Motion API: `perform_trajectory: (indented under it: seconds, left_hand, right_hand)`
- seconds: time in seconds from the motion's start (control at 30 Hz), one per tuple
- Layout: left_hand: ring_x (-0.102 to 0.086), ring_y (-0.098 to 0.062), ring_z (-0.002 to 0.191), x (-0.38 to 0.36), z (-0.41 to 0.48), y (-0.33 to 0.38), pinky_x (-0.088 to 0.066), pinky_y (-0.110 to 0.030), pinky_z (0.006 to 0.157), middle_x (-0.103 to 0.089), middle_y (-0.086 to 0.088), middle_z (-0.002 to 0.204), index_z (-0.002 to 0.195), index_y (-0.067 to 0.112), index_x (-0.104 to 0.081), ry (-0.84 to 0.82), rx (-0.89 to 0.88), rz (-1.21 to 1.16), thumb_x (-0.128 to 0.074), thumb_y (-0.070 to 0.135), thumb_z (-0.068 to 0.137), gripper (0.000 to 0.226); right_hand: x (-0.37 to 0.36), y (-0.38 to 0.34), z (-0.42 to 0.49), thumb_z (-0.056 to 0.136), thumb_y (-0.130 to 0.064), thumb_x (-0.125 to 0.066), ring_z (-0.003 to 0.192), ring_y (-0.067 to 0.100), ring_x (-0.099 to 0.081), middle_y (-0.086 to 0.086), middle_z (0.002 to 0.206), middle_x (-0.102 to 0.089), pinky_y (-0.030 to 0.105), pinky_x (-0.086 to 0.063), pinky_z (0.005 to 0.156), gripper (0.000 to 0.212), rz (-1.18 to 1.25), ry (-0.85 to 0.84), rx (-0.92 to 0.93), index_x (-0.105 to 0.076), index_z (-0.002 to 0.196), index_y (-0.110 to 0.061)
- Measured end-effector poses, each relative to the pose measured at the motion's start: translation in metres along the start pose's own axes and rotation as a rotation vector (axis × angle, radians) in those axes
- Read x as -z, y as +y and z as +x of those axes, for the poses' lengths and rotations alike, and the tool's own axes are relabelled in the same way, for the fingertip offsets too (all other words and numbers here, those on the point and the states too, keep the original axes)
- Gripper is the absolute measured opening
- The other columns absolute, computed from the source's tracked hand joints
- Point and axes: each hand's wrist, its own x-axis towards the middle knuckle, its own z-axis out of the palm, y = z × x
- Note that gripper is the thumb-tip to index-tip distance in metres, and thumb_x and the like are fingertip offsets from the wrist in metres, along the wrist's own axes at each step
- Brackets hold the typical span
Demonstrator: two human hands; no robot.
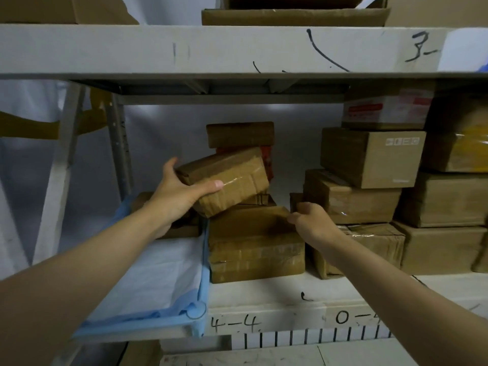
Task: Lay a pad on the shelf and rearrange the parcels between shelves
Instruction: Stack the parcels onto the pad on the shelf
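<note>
Dim, soft focus, wide-angle bending at edges

The left hand (177, 196) holds a tilted brown parcel (224, 180), thumb across its near face, above a larger taped parcel (256, 247) standing on the white shelf (264, 294). The right hand (311, 223), fingers curled, touches that larger parcel's far right corner. A white pad with blue edging (158, 273) lies on the shelf's left part. More cardboard boxes (369, 157) are stacked at the right.
</note>
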Motion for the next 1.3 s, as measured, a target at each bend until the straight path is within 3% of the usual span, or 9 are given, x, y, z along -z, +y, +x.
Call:
perform_trajectory:
  seconds: [0.1,0.2,0.4,0.53,0.67,0.8,0.9,1.1,1.3]
  left_hand:
    - [-0.043,-0.029,0.137,0.015,-0.008,-0.013,-0.041,-0.050,0.111,-0.034,-0.006,0.158,0.154,0.044,-0.009,0.064,0.043,-0.025,-0.087,0.072,0.035,0.145]
    - [-0.041,-0.026,0.139,0.022,-0.016,-0.029,-0.037,-0.041,0.114,-0.034,-0.005,0.158,0.157,0.035,-0.006,0.126,0.053,-0.071,-0.091,0.057,0.053,0.136]
    - [-0.046,-0.021,0.134,0.020,-0.028,-0.052,-0.039,-0.040,0.113,-0.042,-0.001,0.153,0.158,0.029,-0.010,0.133,0.108,-0.105,-0.092,0.062,0.040,0.147]
    - [-0.040,-0.023,0.139,0.012,-0.030,-0.053,-0.036,-0.038,0.114,-0.036,-0.001,0.157,0.159,0.028,-0.006,0.119,0.106,-0.057,-0.089,0.046,0.063,0.128]
    - [-0.035,-0.025,0.143,0.012,-0.028,-0.054,-0.034,-0.041,0.116,-0.028,-0.003,0.161,0.158,0.032,-0.003,0.089,0.098,-0.023,-0.089,0.046,0.064,0.128]
    - [-0.035,-0.025,0.143,0.013,-0.029,-0.054,-0.033,-0.041,0.116,-0.027,-0.003,0.161,0.158,0.032,-0.005,0.086,0.097,-0.017,-0.089,0.045,0.064,0.127]
    - [-0.033,-0.026,0.144,0.015,-0.030,-0.055,-0.033,-0.042,0.116,-0.026,-0.003,0.162,0.158,0.032,-0.005,0.088,0.101,-0.010,-0.089,0.046,0.065,0.126]
    - [-0.033,-0.026,0.144,0.017,-0.033,-0.053,-0.033,-0.040,0.114,-0.025,-0.003,0.162,0.157,0.033,-0.005,0.098,0.096,-0.021,-0.089,0.045,0.065,0.125]
    - [-0.042,-0.023,0.138,0.040,-0.028,-0.040,-0.038,-0.044,0.115,-0.035,-0.001,0.157,0.155,0.038,-0.008,0.139,0.051,-0.052,-0.092,0.058,0.049,0.137]
  right_hand:
    - [-0.012,0.002,0.000,0.104,-0.024,-0.051,0.095,0.019,-0.058,0.009,0.114,-0.058,0.028,-0.046,0.072,0.035,-0.065,-0.049,-0.046,-0.046,0.134,-0.006]
    - [-0.019,0.003,-0.001,0.105,-0.030,-0.051,0.080,0.017,-0.055,0.006,0.097,-0.056,0.033,-0.048,0.074,0.020,-0.092,-0.021,-0.080,-0.048,0.110,-0.011]
    - [-0.024,0.011,0.000,0.099,-0.037,-0.059,0.107,0.033,-0.059,0.010,0.105,-0.057,0.051,-0.047,0.103,0.034,0.106,0.021,-0.212,-0.047,0.115,-0.011]
    - [-0.027,0.014,0.002,0.092,-0.041,-0.068,0.117,0.040,-0.056,0.016,0.127,-0.056,0.058,-0.046,0.104,0.051,0.340,0.056,-0.276,-0.044,0.130,-0.016]
    - [-0.026,0.012,0.004,0.086,-0.051,-0.071,0.114,0.040,-0.057,0.013,0.123,-0.054,0.060,-0.046,0.103,0.043,0.510,0.092,-0.284,-0.044,0.109,-0.025]
    - [-0.027,0.013,0.010,0.073,-0.064,-0.073,0.120,0.043,-0.054,0.015,0.135,-0.051,0.063,-0.044,0.103,0.092,0.554,0.091,-0.329,-0.032,0.145,-0.024]
    - [-0.030,0.014,0.013,0.049,-0.068,-0.076,0.117,0.042,-0.057,0.015,0.133,-0.055,0.061,-0.045,0.102,0.120,0.511,0.072,-0.344,-0.030,0.151,-0.024]
    - [-0.030,0.016,0.010,0.078,-0.057,-0.071,0.106,0.039,-0.062,0.014,0.118,-0.064,0.058,-0.047,0.101,0.075,0.431,0.020,-0.312,-0.047,0.138,-0.019]
    - [-0.021,-0.003,0.003,0.080,-0.056,-0.069,0.104,0.038,-0.063,0.014,0.120,-0.063,0.056,-0.052,0.094,0.071,0.437,0.073,-0.206,-0.047,0.136,-0.018]
